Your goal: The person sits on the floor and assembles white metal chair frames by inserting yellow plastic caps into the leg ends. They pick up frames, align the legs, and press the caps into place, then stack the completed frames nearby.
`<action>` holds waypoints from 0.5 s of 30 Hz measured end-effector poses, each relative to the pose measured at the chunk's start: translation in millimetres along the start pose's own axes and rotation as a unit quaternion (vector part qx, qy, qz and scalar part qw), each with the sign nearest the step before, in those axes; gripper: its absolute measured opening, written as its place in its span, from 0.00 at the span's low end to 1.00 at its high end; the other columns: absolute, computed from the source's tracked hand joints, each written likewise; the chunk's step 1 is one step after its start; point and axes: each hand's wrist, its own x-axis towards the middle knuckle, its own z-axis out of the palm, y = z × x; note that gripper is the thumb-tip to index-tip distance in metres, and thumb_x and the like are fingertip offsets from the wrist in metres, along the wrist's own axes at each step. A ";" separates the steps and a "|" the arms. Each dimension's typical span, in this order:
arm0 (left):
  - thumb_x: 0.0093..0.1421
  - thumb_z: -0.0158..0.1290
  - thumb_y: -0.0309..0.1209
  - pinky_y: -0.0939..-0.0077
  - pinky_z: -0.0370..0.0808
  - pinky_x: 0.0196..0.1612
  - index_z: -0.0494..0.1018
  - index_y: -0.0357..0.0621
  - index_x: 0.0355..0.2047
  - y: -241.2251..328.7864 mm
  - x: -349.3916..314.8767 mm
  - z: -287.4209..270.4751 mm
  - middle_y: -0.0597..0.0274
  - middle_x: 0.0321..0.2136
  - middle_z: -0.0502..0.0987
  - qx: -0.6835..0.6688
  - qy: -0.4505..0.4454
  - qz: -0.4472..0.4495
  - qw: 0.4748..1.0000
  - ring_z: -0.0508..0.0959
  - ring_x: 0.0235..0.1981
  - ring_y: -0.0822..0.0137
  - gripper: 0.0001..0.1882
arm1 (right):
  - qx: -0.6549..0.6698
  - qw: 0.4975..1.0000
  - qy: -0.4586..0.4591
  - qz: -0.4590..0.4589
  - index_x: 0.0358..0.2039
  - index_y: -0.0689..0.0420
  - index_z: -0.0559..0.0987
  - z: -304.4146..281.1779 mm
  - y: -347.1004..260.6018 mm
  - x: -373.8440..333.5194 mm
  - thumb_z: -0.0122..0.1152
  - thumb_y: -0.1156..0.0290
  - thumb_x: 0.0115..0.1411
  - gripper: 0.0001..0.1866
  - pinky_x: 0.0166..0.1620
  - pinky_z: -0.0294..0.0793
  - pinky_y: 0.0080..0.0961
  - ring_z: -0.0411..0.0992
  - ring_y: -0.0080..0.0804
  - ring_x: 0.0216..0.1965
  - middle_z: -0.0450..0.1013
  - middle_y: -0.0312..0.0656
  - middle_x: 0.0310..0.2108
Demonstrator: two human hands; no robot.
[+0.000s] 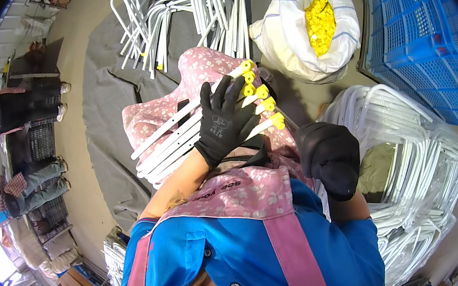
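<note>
Left hand (pixel 223 120), in a black glove with pale print: fingers spread, palm side down, across several slender white tubes (pixel 171 148) with small dark holes. The tubes slant beneath this hand, over the pink, white-flowered fabric apron (pixel 206 69) on the person's lap; their plain ends project to its left. Bright yellow cylindrical end caps (pixel 268 104) sit on the opposite ends, just beyond and right of its fingers.

Right hand (pixel 329 158), in a black glove: apart from the caps, to their right; blurred, with fingers folded, and whether it pinches anything cannot be told. To its right, bent white tubular frames (pixel 420 166) in clear plastic film; beyond it, a white woven sack (pixel 284 38) containing yellow pieces (pixel 319 25).
</note>
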 end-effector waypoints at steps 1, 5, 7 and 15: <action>0.55 0.59 0.43 0.40 0.46 0.65 0.80 0.53 0.40 -0.2 -0.5 0.2 0.49 0.63 0.63 -0.002 0.005 -0.001 1.000 0.59 0.65 0.46 0.14 | 0.003 1.000 -0.007 0.005 0.12 0.58 0.66 -0.3 0.8 0.9 0.57 0.70 0.48 0.14 0.22 0.63 0.27 0.64 0.34 0.15 0.67 0.42 0.14; 0.56 0.58 0.43 0.41 0.44 0.66 0.81 0.53 0.38 -2.2 -1.5 0.5 0.50 0.63 0.63 -0.007 -0.007 -0.009 1.000 0.58 0.65 0.47 0.13 | 0.008 0.998 -0.053 0.041 0.15 0.59 0.69 -9.5 10.3 -1.4 0.57 0.71 0.50 0.11 0.24 0.65 0.29 0.67 0.35 0.18 0.69 0.43 0.17; 0.56 0.58 0.43 0.41 0.44 0.66 0.82 0.53 0.38 -2.5 -2.8 2.2 0.50 0.63 0.63 -0.011 0.001 -0.011 1.000 0.58 0.65 0.47 0.13 | -0.047 0.996 -0.071 -0.004 0.20 0.60 0.72 -13.9 23.5 -4.3 0.57 0.72 0.52 0.07 0.25 0.68 0.31 0.70 0.37 0.21 0.71 0.45 0.21; 0.56 0.57 0.43 0.34 0.44 0.65 0.80 0.56 0.42 -7.1 -10.5 4.8 0.50 0.64 0.59 -0.040 -0.015 -0.004 0.999 0.57 0.66 0.46 0.15 | -0.192 0.978 -0.049 0.058 0.15 0.59 0.69 -3.4 54.6 51.0 0.55 0.69 0.55 0.14 0.22 0.63 0.28 0.66 0.33 0.17 0.66 0.39 0.16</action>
